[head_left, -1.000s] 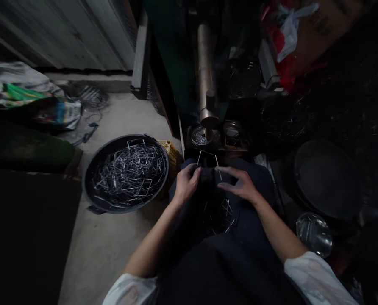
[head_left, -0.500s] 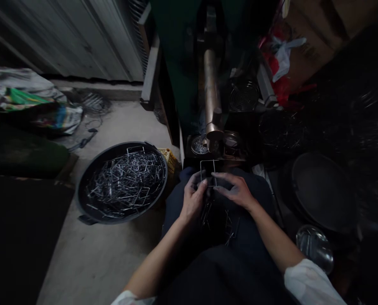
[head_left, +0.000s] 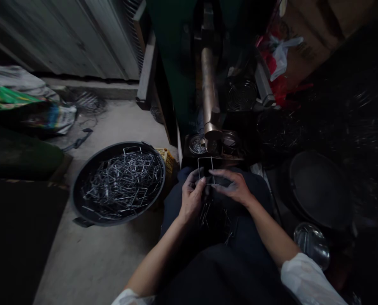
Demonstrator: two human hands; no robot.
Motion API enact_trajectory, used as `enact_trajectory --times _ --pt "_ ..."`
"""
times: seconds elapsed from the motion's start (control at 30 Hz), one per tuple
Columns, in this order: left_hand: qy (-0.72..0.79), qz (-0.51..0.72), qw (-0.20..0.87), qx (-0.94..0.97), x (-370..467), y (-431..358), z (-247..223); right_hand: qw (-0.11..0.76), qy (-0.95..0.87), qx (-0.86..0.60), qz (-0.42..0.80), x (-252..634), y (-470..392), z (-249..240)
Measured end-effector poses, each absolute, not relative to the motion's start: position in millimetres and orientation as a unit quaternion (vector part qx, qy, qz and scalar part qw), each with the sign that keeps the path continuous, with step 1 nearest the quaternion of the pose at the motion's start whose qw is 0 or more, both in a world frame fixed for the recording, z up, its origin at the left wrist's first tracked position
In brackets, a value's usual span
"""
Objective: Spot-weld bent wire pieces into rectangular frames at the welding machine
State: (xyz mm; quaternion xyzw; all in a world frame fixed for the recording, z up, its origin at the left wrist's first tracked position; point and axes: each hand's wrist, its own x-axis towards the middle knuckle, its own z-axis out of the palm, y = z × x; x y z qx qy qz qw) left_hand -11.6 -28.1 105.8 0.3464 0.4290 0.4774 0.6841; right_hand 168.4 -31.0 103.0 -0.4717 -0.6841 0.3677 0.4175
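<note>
- Left hand point(head_left: 191, 197), thumb and fingers pinched on the bent wire frame point(head_left: 198, 164), and it's upright over the lap!
- Right hand point(head_left: 235, 186) comes in opposite, thumb and forefinger parted, tips at the frame's right side; whether they grip it, I cannot tell.
- Just beyond the frame, a metal cylinder point(head_left: 210, 93) slants down, with a small dish point(head_left: 197, 145) of shiny bits beside its lower end.
- Over on the left, what a heap: loose wire pieces point(head_left: 122, 182) fill a black basin point(head_left: 112, 223), a yellow crate point(head_left: 167, 157) beside it.
- Down between the legs, more thin wires point(head_left: 204, 214); right side, a shiny bowl point(head_left: 312, 245).
</note>
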Motion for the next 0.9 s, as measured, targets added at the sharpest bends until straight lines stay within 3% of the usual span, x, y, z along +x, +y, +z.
enact_trajectory --times 0.9 --pt "0.395 0.514 0.683 0.336 -10.4 -21.2 106.0 0.407 -0.725 -0.438 0.341 168.4 -13.5 122.9"
